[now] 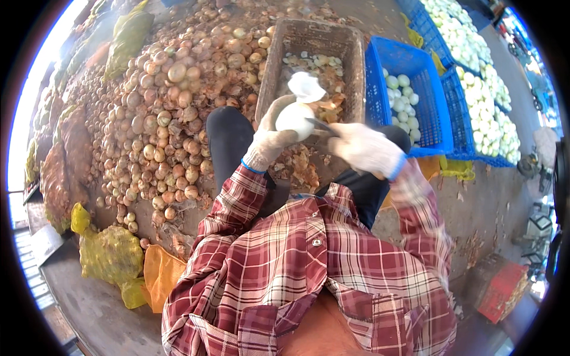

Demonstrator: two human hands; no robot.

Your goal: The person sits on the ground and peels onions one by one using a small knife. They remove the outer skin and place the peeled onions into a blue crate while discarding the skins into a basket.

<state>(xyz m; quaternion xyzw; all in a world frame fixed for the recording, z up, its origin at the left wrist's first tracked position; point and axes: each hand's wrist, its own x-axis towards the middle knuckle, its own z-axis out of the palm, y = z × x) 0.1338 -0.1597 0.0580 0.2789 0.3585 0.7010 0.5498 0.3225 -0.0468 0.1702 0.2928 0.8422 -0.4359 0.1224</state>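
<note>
My left hand [268, 141], in a pale work glove, is closed around a peeled white onion [293, 122] above the near end of a brown plastic crate [357, 65]. In my right hand [367, 151], also gloved and blurred by motion, is a knife [321, 126]; its dark blade points left and reaches the onion's side. A white piece of onion peel [306, 87] shows just beyond the onion, over the crate; whether it still hangs on the onion I cannot tell. Onion scraps [323, 63] and brown skins lie in the crate.
Unpeeled onions [160, 118] heap up on the left. At my right stands a blue crate [440, 110] with peeled onions [401, 101]; fuller blue crates [466, 127] sit beyond it. Mesh sacks [110, 252] lie at the far left. A red box [503, 292] is at the lower right.
</note>
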